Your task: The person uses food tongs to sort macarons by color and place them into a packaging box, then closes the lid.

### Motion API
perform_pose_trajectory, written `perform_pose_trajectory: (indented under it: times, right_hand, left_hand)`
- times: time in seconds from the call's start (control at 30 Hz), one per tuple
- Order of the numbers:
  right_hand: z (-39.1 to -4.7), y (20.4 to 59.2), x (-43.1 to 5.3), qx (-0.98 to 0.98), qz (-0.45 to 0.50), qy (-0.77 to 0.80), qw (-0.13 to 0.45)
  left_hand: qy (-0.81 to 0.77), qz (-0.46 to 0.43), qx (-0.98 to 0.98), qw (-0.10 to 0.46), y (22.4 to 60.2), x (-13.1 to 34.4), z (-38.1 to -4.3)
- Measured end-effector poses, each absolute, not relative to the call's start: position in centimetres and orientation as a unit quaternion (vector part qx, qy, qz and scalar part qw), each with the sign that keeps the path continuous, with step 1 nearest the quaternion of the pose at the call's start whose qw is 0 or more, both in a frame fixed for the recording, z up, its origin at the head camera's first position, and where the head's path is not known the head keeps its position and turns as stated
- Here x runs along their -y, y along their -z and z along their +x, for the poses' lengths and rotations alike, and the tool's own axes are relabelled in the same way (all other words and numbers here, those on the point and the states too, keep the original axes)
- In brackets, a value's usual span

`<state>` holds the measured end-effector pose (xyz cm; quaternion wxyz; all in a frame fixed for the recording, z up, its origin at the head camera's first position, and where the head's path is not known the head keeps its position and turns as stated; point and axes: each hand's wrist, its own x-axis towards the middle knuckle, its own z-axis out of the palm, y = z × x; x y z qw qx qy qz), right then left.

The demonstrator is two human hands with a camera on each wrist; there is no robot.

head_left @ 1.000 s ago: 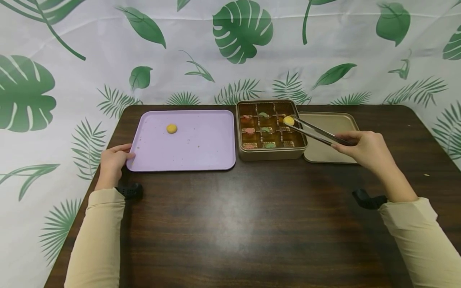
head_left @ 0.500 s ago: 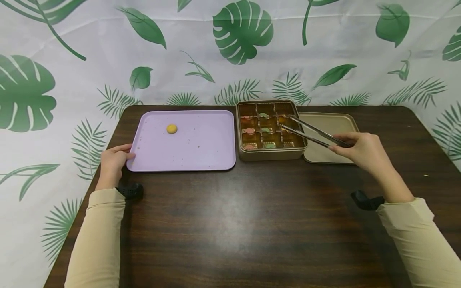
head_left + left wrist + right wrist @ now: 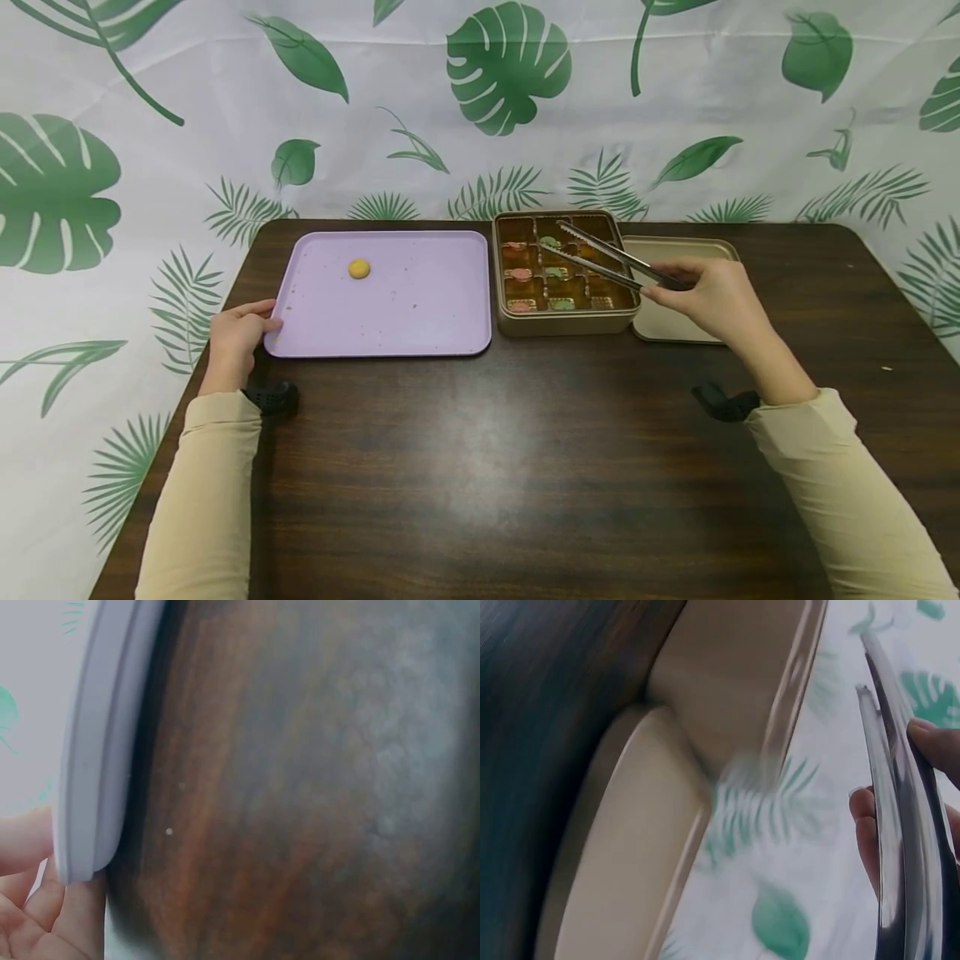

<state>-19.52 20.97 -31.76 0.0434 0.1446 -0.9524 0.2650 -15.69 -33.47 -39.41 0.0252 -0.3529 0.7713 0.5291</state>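
My right hand [image 3: 712, 296] grips a pair of metal tongs [image 3: 607, 258], seen close in the right wrist view as two long arms [image 3: 900, 795]. Their tips are apart with nothing between them, over the divided tin [image 3: 570, 325]. Inside the tin, red, green and yellow pieces sit in several compartments of a gold insert. At the left, my left hand [image 3: 236, 337] pinches the edge of a lilac tray [image 3: 420, 325], thumb on the rim and fingers at its underside in the left wrist view. One round yellow cookie [image 3: 359, 268] lies on the tray among crumbs.
A flat gold lid [image 3: 675, 321] lies right of the tin, partly behind it and under the right hand. All stand on a dark wooden table [image 3: 480, 467]. A leaf-patterned cloth [image 3: 375, 83] hangs behind the table's back edge.
The tongs released a yellow cookie into the tin's right column, middle row. Emptied, they have moved left over the tin with my right hand. My left hand stays at the tray.
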Motion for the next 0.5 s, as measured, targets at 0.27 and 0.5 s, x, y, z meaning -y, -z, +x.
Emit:
perform_pose_trajectory:
  times: [0.27, 0.5]
  right_hand:
    - [-19.3, 31.2, -15.5, 0.944, 0.187, -0.272, 0.018]
    - [-20.1, 31.0, -10.5, 0.928, 0.256, -0.269, 0.012]
  left_hand:
    - [-0.521, -0.359, -0.774, 0.021, 39.5, 33.5, -15.9]
    - [-0.529, -0.362, -0.767, 0.019, 39.6, 33.6, -15.8]
